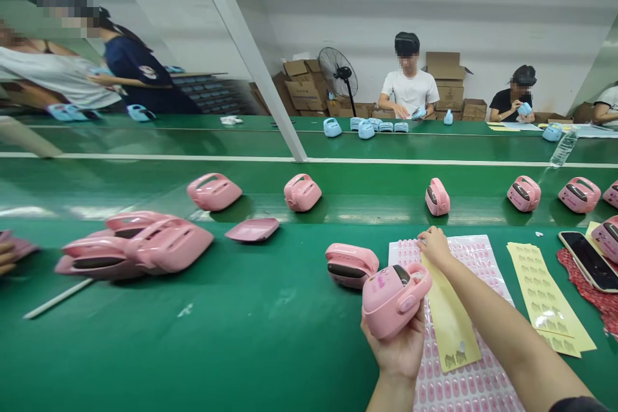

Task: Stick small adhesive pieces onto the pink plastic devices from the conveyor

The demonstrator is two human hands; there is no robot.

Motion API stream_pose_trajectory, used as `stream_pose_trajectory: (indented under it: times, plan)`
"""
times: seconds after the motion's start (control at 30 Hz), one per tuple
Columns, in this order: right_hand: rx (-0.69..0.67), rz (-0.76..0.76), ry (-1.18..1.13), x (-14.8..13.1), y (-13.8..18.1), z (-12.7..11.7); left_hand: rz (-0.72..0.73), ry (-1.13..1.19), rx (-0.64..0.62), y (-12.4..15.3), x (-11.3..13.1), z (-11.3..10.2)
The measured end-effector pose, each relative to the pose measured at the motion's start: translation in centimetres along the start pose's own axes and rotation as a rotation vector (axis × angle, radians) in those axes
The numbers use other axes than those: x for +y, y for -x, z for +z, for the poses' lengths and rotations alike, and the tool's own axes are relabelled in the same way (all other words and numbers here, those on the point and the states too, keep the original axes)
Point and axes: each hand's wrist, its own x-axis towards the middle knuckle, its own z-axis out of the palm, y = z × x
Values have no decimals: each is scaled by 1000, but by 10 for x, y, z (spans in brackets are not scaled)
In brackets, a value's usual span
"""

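Observation:
My left hand (398, 351) is wrapped around the underside of a pink plastic case with a carrying handle (386, 306), raised and tilted, with a dark window and printed marks. My right hand (434, 248) is at the top of a white sheet of pink oval stickers (476, 257), its fingertips pinched together. Whatever lies between those fingertips is too small to make out. A yellow sticker strip (451, 322) lies over the sheet, under my right hand. Just behind the held case stands another pink handled case (351, 264).
More yellow sticker sheets (545, 290), a phone (591, 261) and red bubble wrap (574, 273) lie at right. Grouped pink cases (164, 244) sit at left, near a co-worker's hand (6, 257). Several pink cases stand along the green belt (367, 193). People work opposite.

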Motion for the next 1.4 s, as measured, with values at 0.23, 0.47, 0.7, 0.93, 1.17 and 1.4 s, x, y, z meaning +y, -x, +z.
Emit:
stream_pose_trajectory:
  times: [0.23,0.47,0.7,0.93,1.17,1.4]
  plan:
    - [99,36,-272,-30,35,-21,53,5,55,-5,4,14]
    - [-101,-52,-616,-77,87,-79,225,-406,24,-6,9,12]
    - [-318,-171,-347,-92,100,-100,111,-944,-208,5,29,9]
    - [-290,-233,-249,-90,110,-98,85,-829,-129,13,12,11]
    - [-379,-164,-221,-95,114,-105,236,-1336,-376,12,12,1]
    - [-449,-180,-216,-97,114,-111,289,-1622,-546,9,21,1]
